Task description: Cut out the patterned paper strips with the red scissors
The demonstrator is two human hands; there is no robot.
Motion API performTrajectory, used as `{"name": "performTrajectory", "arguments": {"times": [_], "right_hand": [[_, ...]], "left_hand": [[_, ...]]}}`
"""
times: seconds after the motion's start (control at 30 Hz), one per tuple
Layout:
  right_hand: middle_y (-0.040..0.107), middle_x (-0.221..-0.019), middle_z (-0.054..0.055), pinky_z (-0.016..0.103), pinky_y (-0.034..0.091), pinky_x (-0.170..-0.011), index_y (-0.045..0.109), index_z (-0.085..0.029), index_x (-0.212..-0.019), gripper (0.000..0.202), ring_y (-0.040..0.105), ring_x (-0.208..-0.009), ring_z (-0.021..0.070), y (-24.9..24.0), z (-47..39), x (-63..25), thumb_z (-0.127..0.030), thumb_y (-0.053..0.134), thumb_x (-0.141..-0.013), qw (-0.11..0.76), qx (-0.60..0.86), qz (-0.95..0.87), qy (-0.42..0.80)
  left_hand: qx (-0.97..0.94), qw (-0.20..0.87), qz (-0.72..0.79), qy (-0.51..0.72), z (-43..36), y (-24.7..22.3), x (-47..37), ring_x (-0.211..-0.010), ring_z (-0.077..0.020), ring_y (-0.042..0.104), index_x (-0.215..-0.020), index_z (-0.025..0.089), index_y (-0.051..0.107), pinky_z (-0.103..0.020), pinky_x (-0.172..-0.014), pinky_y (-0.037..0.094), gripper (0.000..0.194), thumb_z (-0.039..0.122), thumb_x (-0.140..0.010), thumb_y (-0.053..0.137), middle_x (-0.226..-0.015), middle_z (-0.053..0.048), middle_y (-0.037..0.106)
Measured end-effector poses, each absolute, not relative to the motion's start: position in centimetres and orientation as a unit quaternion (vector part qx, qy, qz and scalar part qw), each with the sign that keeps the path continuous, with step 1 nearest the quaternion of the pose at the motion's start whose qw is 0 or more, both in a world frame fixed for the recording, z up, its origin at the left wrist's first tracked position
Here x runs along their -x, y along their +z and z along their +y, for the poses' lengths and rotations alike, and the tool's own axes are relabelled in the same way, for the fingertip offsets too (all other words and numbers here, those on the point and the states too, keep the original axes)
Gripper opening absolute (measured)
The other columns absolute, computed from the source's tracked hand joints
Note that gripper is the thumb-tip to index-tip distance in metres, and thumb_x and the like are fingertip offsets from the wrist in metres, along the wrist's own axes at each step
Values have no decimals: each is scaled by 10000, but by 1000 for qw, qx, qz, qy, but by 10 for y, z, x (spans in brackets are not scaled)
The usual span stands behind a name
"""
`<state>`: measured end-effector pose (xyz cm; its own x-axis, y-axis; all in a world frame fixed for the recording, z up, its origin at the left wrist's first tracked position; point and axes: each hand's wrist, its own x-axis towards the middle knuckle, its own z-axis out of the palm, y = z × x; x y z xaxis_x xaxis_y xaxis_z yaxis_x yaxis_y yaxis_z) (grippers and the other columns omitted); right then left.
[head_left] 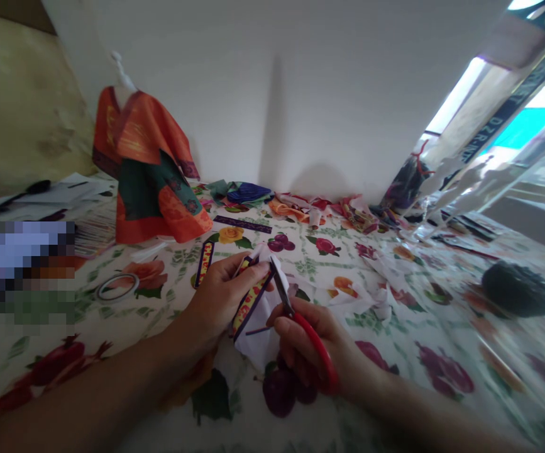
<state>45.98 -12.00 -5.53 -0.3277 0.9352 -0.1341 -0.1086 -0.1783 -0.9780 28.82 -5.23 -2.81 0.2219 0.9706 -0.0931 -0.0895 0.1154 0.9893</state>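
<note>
red-looped metal scissors [301,322] meet limp white cloth [263,311] near patterned trim [250,306].

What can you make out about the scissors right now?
The scissors have a red handle, apparently plastic, and dark, metal-looking blades. The right hand grips them by the handle above the floral tablecloth, blades slanting up and to the left in the picture. They end close to the left hand, at the white material; whether they touch it, or stand open, is unclear.
</note>
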Motion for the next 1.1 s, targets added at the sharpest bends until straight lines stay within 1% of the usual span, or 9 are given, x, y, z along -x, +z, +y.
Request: {"name": "performTrajectory", "arguments": {"times": [0.1,0.23,0.37,0.53,0.73,0.87,0.93,1.1], "right_hand": [[599,-603,-36,106,354,-342,614,-179,-867,379,463,-396,52,-56,-120,-460,-502,775,-984,403,423,-497,641],[600,-608,-40,99,348,-325,612,-174,-894,399,464,-387,52,-58,-119,-460,-532,764,-981,399,425,-502,639],[598,-603,-48,100,342,-303,605,-175,-909,408,446,-361,52,-56,-120,-459,-549,752,-978,397,425,-493,647],[608,-601,-42,97,365,-324,608,-174,-885,363,470,-375,55,-53,-121,-457,-487,770,-972,393,443,-487,643],[619,-606,-31,103,384,-352,647,-158,-941,441,496,-397,61,-54,-114,-468,-570,804,-941,376,441,-524,625],[647,-639,-17,109,411,-391,661,-158,-996,486,530,-435,68,-54,-110,-475,-629,776,-953,367,442,-537,618],[650,-648,-16,114,413,-397,658,-161,-995,494,534,-444,70,-55,-108,-476,-639,774,-950,363,441,-537,621],[646,-652,-20,123,423,-414,652,-165,-966,492,541,-451,71,-56,-105,-477,-644,765,-953,358,430,-539,630]], "left_hand": [[-492,603,444,444,-52,-28,-288,-564,-114,579,-699,203,708,-216,-533,425,262,427,-821,771,-654,19,674],[-475,613,445,449,-54,-28,-289,-592,-114,591,-752,207,723,-212,-558,441,216,403,-828,777,-695,23,690],[-482,609,442,449,-56,-26,-290,-609,-115,590,-745,204,724,-207,-570,440,216,391,-840,774,-696,23,688],[-478,598,449,461,-59,-24,-290,-640,-127,616,-762,210,744,-206,-589,461,186,380,-829,780,-713,21,709],[-484,622,426,444,-53,-22,-288,-536,-108,580,-703,198,713,-199,-511,443,222,370,-825,779,-645,22,696],[-473,620,436,449,-55,-18,-288,-529,-98,583,-674,190,716,-180,-495,439,229,347,-829,777,-622,21,687],[-458,622,441,457,-57,-18,-289,-527,-93,589,-666,186,720,-170,-499,449,227,338,-824,778,-620,19,689],[-433,682,398,435,-57,-20,-286,-456,-101,588,-648,187,725,-175,-450,469,196,315,-780,791,-565,13,683]]}}
